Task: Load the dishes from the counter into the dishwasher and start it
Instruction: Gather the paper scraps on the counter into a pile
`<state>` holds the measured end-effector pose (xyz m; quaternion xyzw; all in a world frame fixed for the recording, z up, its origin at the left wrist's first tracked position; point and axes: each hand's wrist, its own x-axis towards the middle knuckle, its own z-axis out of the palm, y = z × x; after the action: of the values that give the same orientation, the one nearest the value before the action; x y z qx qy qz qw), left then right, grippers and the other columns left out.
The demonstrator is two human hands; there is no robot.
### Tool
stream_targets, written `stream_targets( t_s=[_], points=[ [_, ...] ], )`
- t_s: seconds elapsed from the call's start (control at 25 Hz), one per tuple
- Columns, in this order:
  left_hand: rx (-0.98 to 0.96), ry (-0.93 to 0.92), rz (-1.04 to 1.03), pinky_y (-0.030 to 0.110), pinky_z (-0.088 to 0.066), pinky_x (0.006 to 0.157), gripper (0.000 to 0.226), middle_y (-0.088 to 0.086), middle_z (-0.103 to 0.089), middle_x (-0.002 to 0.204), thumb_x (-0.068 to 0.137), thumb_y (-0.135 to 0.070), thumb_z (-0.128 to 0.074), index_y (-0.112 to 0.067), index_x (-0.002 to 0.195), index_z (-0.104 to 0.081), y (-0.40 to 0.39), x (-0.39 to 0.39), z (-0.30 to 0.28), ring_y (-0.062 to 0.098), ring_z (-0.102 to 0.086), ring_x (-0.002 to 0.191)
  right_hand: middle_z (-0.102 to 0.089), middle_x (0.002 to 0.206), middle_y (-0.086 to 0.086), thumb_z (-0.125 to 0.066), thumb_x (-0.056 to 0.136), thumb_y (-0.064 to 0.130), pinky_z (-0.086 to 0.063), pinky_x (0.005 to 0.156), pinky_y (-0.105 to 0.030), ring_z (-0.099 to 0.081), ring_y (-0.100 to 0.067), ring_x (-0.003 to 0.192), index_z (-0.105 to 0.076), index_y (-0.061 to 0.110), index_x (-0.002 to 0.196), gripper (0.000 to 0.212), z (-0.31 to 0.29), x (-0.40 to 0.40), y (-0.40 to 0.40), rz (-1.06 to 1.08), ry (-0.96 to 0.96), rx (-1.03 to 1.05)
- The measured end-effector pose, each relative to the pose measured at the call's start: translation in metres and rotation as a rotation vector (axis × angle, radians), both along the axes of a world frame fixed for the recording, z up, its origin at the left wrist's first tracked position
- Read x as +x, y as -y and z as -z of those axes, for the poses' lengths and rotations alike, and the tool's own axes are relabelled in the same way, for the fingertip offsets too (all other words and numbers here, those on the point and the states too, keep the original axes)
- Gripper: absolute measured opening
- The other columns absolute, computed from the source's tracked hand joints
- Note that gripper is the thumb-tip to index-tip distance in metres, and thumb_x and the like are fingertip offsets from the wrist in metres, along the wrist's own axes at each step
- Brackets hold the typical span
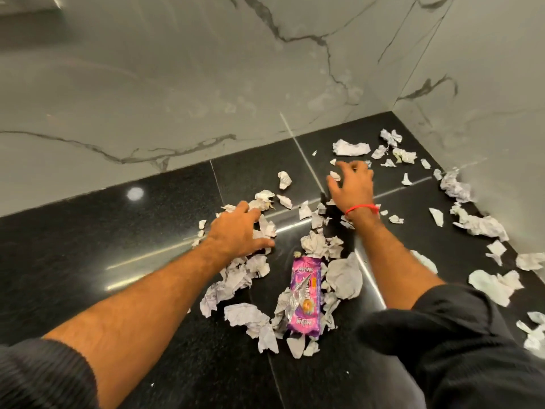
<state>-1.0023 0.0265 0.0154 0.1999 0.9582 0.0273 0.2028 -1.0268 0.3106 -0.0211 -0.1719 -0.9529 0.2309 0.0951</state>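
Left hand: palm down on the scraps, fingers spread and lightly bent, pressing rather than gripping, nothing held; right hand: reached further back toward the wall, fingers splayed and slightly curled over small scraps, a red thread at the wrist, whether any scrap is pinched cannot be told; dark sleeves pushed up both forearms. Task's things: no dishes and no dishwasher in view, so their place cannot be told; the step in hand looks like clearing litter off the surface before any loading. To do it well, by judgement: sweep both hands inward and gather the scattered scraps toward the central heap, keep palms flat so small bits do not slip under, and lift the wrapper with the heap; the outlying scraps by the right wall need a separate pass. Surface: black polished stone in tiles, glossy, reflecting lights; wrapper purple and torn open, lying among the scraps near the middle. Room: pale marble-veined wall behind, meeting a second wall in a corner at right.
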Motion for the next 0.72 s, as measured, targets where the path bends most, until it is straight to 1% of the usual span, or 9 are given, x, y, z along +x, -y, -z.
stream_targets(
  t_s=[0.08, 0.16, 0.2, 0.28, 0.36, 0.44, 0.56, 0.6, 0.72],
  points=[
    [-0.013, -0.013, -0.001, 0.049, -0.054, 0.091, 0.093, 0.000, -0.044, 0.133, 0.071, -0.081, -0.064, -0.029, 0.144, -0.040, 0.006, 0.007, 0.006, 0.030, -0.054, 0.118, -0.021, 0.157, -0.014, -0.055, 0.093, 0.047, -0.030, 0.110, -0.053, -0.028, -0.041, 0.137, -0.036, 0.023, 0.148, 0.063, -0.001, -0.015, -0.019, -0.019, 0.182, 0.038],
    [0.006, -0.020, 0.007, 0.051, -0.054, 0.091, 0.100, -0.001, -0.044, 0.134, 0.068, -0.088, -0.057, -0.031, 0.147, -0.038, 0.009, 0.008, 0.013, 0.030, -0.054, 0.118, 0.002, 0.164, -0.002, -0.048, 0.092, 0.060, -0.023, 0.112, -0.057, -0.018, -0.041, 0.143, -0.015, 0.034, 0.155, 0.075, 0.003, -0.025, -0.029, -0.064, 0.336, 0.092],
    [0.011, -0.026, 0.016, 0.052, -0.054, 0.091, 0.101, -0.001, -0.044, 0.135, 0.067, -0.093, -0.051, -0.031, 0.147, -0.038, 0.010, 0.007, 0.015, 0.030, -0.055, 0.118, 0.008, 0.164, 0.003, -0.043, 0.092, 0.065, -0.019, 0.112, -0.059, -0.013, -0.042, 0.144, -0.007, 0.039, 0.155, 0.078, 0.003, -0.030, -0.031, -0.075, 0.398, 0.093],
    [-0.002, -0.040, 0.021, 0.052, -0.055, 0.089, 0.102, -0.002, -0.045, 0.134, 0.066, -0.097, -0.043, -0.032, 0.144, -0.042, 0.013, 0.003, 0.014, 0.029, -0.056, 0.116, 0.009, 0.164, 0.008, -0.035, 0.091, 0.072, -0.011, 0.114, -0.060, -0.005, -0.044, 0.146, 0.001, 0.044, 0.153, 0.078, 0.001, -0.038, -0.022, -0.076, 0.477, 0.074],
    [0.010, -0.040, 0.019, 0.051, -0.056, 0.087, 0.098, -0.004, -0.046, 0.133, 0.067, -0.098, -0.041, -0.032, 0.140, -0.045, 0.017, 0.002, 0.016, 0.027, -0.056, 0.116, -0.003, 0.165, 0.005, -0.031, 0.091, 0.073, -0.014, 0.114, -0.059, -0.010, -0.047, 0.143, -0.006, 0.042, 0.154, 0.075, -0.001, -0.037, -0.006, -0.068, 0.467, 0.097],
    [0.035, -0.035, 0.018, 0.051, -0.055, 0.090, 0.094, -0.005, -0.046, 0.136, 0.069, -0.096, -0.043, -0.034, 0.139, -0.045, 0.019, 0.006, 0.020, 0.026, -0.054, 0.120, -0.021, 0.159, 0.000, -0.031, 0.092, 0.070, -0.021, 0.110, -0.058, -0.021, -0.046, 0.136, -0.023, 0.038, 0.151, 0.068, -0.001, -0.028, 0.011, -0.054, 0.398, 0.087],
    [0.070, -0.034, 0.010, 0.050, -0.053, 0.094, 0.090, -0.006, -0.044, 0.139, 0.070, -0.093, -0.047, -0.035, 0.138, -0.046, 0.021, 0.007, 0.023, 0.023, -0.049, 0.125, -0.041, 0.141, -0.004, -0.037, 0.093, 0.064, -0.026, 0.106, -0.057, -0.028, -0.042, 0.130, -0.050, 0.035, 0.135, 0.053, -0.002, -0.005, 0.041, -0.104, 0.340, 0.092],
    [0.073, -0.029, 0.013, 0.050, -0.052, 0.096, 0.089, -0.006, -0.044, 0.139, 0.070, -0.091, -0.048, -0.035, 0.139, -0.046, 0.022, 0.007, 0.023, 0.023, -0.049, 0.126, -0.048, 0.133, -0.003, -0.038, 0.094, 0.060, -0.029, 0.103, -0.054, -0.032, -0.039, 0.127, -0.057, 0.036, 0.127, 0.045, -0.003, 0.002, 0.045, -0.118, 0.291, 0.074],
    [0.069, -0.025, 0.026, 0.047, -0.051, 0.098, 0.087, -0.006, -0.043, 0.140, 0.072, -0.089, -0.051, -0.034, 0.140, -0.046, 0.022, 0.006, 0.023, 0.023, -0.049, 0.126, -0.060, 0.116, -0.002, -0.043, 0.097, 0.048, -0.035, 0.091, -0.043, -0.046, -0.030, 0.112, -0.066, 0.033, 0.111, 0.031, -0.015, 0.012, 0.023, -0.033, 0.062, -0.003]
  ],
)
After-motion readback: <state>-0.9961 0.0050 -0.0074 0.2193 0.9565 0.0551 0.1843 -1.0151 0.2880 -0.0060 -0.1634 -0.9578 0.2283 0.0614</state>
